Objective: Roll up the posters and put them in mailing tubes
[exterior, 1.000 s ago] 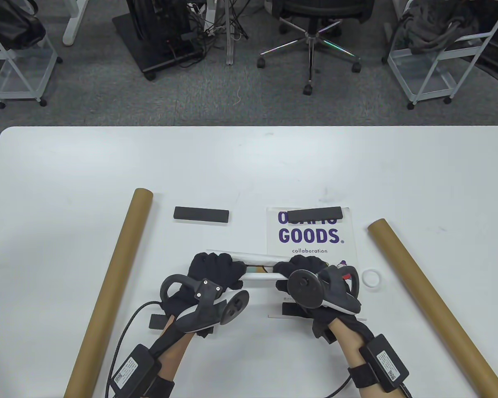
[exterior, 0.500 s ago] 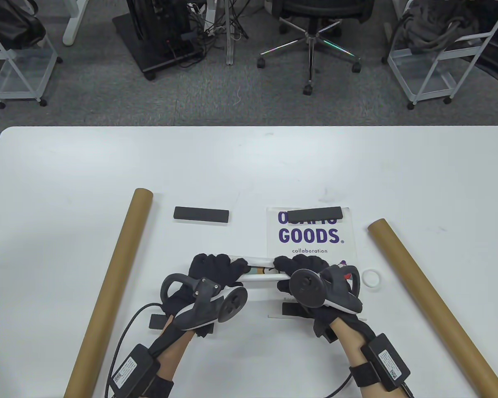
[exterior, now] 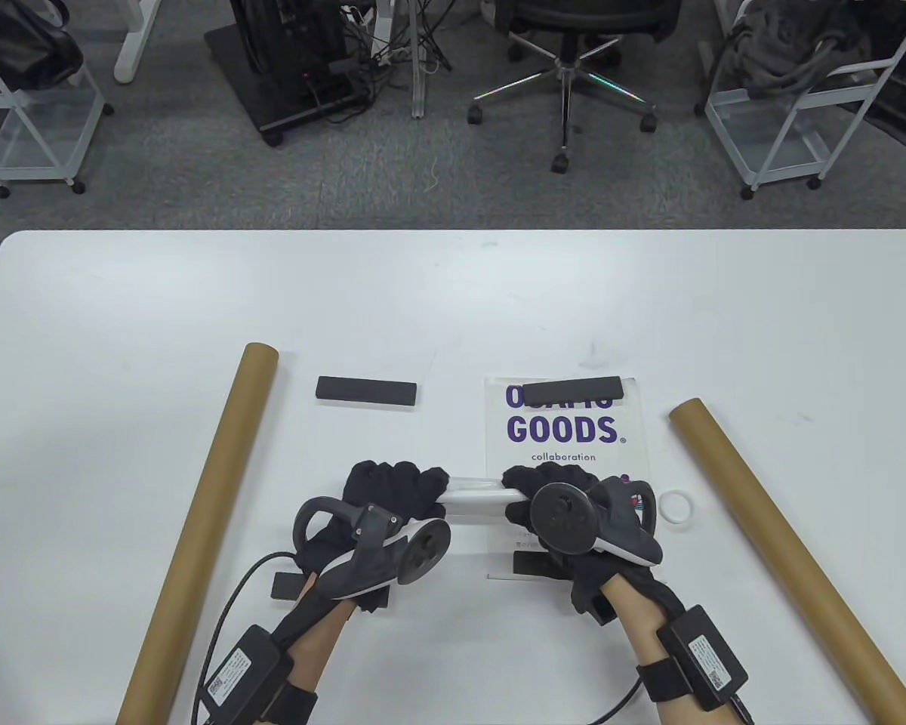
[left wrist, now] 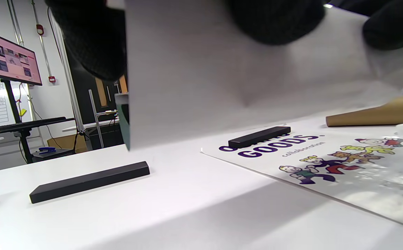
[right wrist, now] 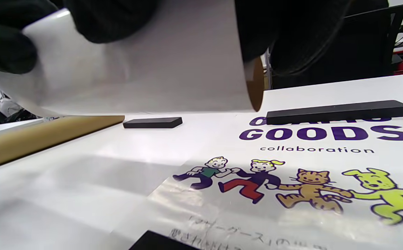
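Observation:
Both hands hold one white rolled poster just above the table, near its front middle. My left hand grips its left end and my right hand grips its right end. In the left wrist view the roll fills the top, with gloved fingers around it. It also shows in the right wrist view. A second poster, printed "GOODS collaboration", lies flat under the right hand. One brown mailing tube lies at the left and another at the right.
A black bar weighs down the flat poster's far edge and another its near edge. A loose black bar lies left of the poster, and one lies under my left wrist. A white ring lies by the right tube.
The roll has closed up: the coloured print that showed between its layers is now hidden. Both hands have turned a little around it and stayed in place.

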Demonstrator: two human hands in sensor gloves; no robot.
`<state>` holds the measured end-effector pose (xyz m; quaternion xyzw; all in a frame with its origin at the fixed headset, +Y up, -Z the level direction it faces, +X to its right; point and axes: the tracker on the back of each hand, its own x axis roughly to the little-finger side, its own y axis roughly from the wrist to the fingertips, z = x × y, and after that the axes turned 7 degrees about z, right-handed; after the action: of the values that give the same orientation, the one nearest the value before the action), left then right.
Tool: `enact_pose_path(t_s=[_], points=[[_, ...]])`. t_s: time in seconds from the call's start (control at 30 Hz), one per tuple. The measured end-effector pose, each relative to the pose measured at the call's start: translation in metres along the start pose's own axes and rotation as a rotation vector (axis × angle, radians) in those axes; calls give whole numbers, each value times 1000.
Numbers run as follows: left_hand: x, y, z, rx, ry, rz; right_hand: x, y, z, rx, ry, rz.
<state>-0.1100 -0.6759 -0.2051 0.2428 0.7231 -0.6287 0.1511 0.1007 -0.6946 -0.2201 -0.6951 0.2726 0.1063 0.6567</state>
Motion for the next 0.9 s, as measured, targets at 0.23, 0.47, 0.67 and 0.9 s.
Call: enact_pose_path(t_s=[0.23,0.47,0.67,0.9], points=[[0,-2,-1,-19,16,-1,-1,0,-2,34,-15,8],[0,-1,-1,-2,11,-2,0,0,-3,30,-12,18],[-1,-1,-1,14,32,-2,-1,0,-4,19,-15,22],[-5,-2,-5,5,57,-4,-2,-1,-1,43,-46,6]])
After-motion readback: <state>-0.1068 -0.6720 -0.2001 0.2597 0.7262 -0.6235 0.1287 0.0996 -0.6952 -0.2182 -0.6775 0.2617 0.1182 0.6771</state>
